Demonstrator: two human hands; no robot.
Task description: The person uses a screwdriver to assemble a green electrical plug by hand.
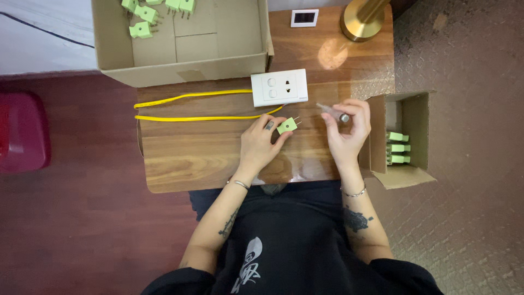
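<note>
My left hand (262, 141) pinches a small green plug (287, 126) just above the wooden table (185, 158), its metal prongs pointing right. My right hand (348, 128) holds a small clear tube-like tool with a metal end (334, 112), its tip aimed left toward the plug. Just behind both hands lies a white socket-and-switch plate (279, 87) with a yellow cable (191, 106) looping off to the left.
A large cardboard box (180, 41) at the back holds several green plugs (143, 28). A small cardboard box (401, 139) at the right edge holds more green plugs. A brass lamp base (361, 21) and a small white device (304, 17) stand behind. A red stool (22, 131) is at left.
</note>
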